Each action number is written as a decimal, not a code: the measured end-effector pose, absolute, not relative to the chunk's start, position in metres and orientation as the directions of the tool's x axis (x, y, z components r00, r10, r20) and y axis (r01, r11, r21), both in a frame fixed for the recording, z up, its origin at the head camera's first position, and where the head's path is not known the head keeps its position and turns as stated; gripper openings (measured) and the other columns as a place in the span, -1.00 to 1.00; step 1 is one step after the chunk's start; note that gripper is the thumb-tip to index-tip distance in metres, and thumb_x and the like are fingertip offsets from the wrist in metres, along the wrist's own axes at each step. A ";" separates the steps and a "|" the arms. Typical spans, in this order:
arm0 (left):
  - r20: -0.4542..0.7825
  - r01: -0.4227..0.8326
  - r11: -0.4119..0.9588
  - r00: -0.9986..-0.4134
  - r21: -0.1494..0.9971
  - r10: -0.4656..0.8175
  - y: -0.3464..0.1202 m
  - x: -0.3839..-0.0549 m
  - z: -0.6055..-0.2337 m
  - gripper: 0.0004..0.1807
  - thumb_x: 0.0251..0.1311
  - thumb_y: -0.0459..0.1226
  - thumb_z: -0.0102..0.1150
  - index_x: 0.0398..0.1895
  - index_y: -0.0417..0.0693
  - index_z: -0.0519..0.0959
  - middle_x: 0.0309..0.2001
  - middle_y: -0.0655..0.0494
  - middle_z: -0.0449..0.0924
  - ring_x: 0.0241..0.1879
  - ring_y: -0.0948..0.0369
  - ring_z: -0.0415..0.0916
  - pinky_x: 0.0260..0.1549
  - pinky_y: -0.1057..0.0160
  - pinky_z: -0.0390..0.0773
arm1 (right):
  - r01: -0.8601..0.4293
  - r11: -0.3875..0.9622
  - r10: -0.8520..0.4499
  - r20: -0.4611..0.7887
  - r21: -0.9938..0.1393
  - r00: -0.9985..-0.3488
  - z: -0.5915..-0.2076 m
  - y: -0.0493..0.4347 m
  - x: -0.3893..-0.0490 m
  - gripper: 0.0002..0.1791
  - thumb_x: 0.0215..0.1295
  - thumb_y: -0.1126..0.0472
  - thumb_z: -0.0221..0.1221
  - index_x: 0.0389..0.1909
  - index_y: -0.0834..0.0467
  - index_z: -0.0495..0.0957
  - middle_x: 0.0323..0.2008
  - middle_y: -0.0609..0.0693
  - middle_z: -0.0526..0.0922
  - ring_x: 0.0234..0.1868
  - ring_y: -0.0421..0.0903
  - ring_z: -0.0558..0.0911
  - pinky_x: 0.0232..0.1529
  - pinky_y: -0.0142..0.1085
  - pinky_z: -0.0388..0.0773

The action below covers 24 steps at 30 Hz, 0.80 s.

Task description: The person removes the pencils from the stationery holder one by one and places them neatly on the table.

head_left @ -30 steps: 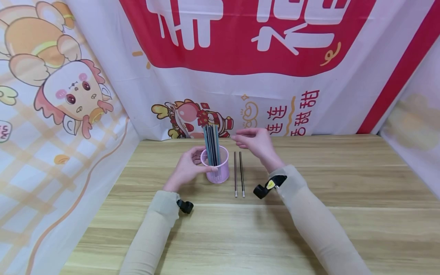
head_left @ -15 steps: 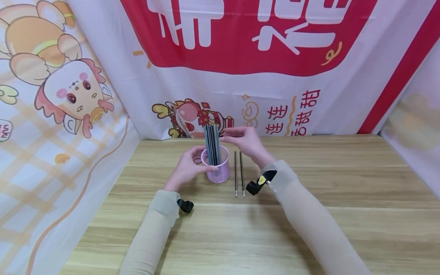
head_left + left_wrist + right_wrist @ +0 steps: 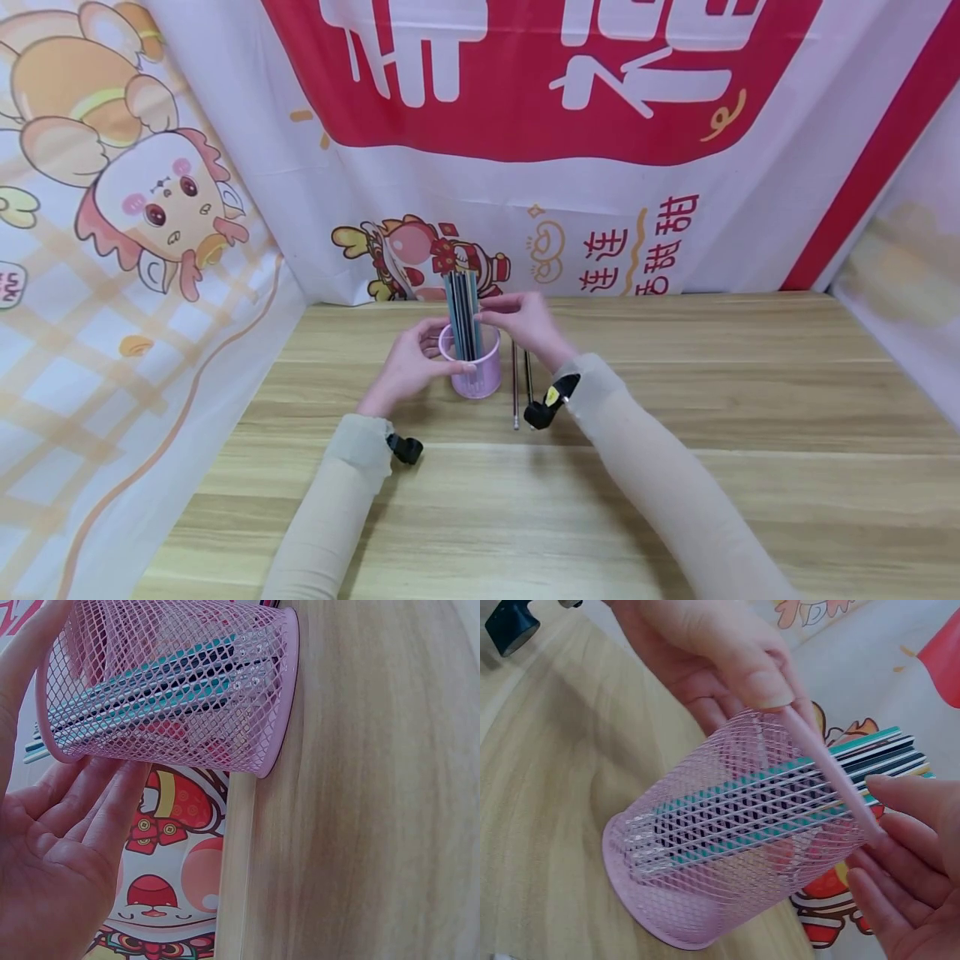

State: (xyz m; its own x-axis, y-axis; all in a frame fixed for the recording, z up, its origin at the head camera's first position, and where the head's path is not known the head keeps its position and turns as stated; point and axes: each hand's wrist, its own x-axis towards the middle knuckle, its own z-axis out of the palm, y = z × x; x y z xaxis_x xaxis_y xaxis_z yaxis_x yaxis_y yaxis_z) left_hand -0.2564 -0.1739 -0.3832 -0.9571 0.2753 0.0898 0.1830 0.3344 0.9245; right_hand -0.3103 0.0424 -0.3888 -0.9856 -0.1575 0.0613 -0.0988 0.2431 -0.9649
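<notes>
A pink mesh pencil cup (image 3: pixel 477 379) stands upright on the table, with a bundle of dark and teal pencils (image 3: pixel 461 312) leaning inside. My left hand (image 3: pixel 408 362) holds the cup from the left, thumb on the near rim and fingers along the far side. My right hand (image 3: pixel 525 321) is at the pencils above the rim. In the right wrist view its thumb (image 3: pixel 904 796) lies on the pencils and its other fingers reach past the rim on the far side, their tips partly hidden. The left wrist view shows the pencils' lower ends through the mesh.
Two more pencils, one brownish (image 3: pixel 515 392) and one dark (image 3: pixel 528 379), lie side by side right of the cup, partly under the right hand and wrist camera. The wooden table (image 3: pixel 712 500) ends at a printed cloth backdrop (image 3: pixel 450 200) behind the cup.
My right hand has moved left and slightly down, from beside the cup to the pencils, and now overlaps the upper ends of the two loose ones. The left hand and cup keep their place.
</notes>
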 end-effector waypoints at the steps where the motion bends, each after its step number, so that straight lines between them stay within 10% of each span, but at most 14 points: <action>1: 0.088 0.181 0.334 -0.957 0.925 0.275 -0.174 -0.257 -0.383 -0.12 -0.03 -0.32 0.63 0.38 -0.24 0.37 0.25 -0.16 0.50 0.23 -0.05 0.48 0.29 0.04 0.45 | -0.097 0.239 -0.147 0.062 -0.966 -0.987 -0.390 0.041 -0.310 -0.63 0.22 0.09 0.46 0.03 0.08 0.73 -0.03 -0.04 0.75 0.04 -0.10 0.66 0.26 -0.10 0.48; 24: 0.105 0.197 0.330 -0.955 0.923 0.278 -0.175 -0.258 -0.385 -0.12 -0.03 -0.33 0.63 0.38 -0.27 0.37 0.26 -0.21 0.48 0.23 -0.08 0.48 0.28 -0.01 0.45 | -0.126 0.227 -0.099 0.105 -0.966 -0.990 -0.399 0.030 -0.313 -0.71 0.25 0.21 0.43 0.00 0.10 0.73 -0.07 -0.01 0.76 -0.02 -0.09 0.69 0.13 -0.20 0.60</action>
State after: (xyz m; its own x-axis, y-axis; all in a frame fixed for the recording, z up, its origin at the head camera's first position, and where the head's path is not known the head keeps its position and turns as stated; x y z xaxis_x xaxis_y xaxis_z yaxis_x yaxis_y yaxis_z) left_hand -0.2584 -0.1746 -0.3851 -0.9550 0.2775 0.1048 0.1972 0.3301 0.9231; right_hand -0.3132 0.0301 -0.3989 -0.9895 -0.0988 0.1055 -0.1256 0.2272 -0.9657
